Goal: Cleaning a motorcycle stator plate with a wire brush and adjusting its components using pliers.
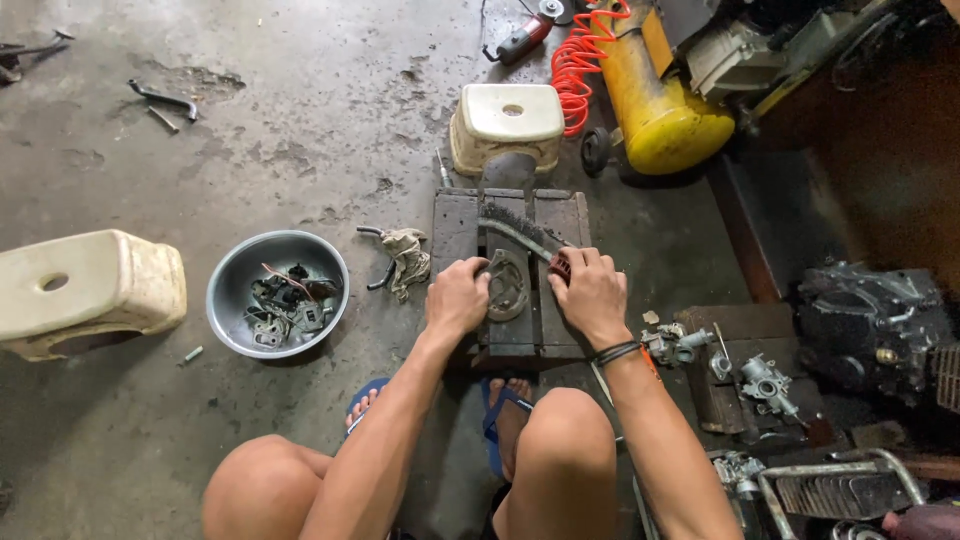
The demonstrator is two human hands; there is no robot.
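Note:
A curved grey brake shoe (507, 285) lies on a small dark wooden platform (455, 225) on the floor. My left hand (457, 296) presses down on the shoe's left side. A wire brush (520, 232) with a red handle is gripped in my right hand (591, 292), its bristles lying across the platform just above the shoe. My bare knees and blue sandals show at the bottom of the view.
A metal bowl (228, 290) of small engine parts sits to the left, a rag (408, 258) beside the platform. White plastic stools (507, 120) (90, 288), a yellow compressor tank (660, 105) with orange hose, carburetor parts (765, 382) and an engine block (870, 320) surround me.

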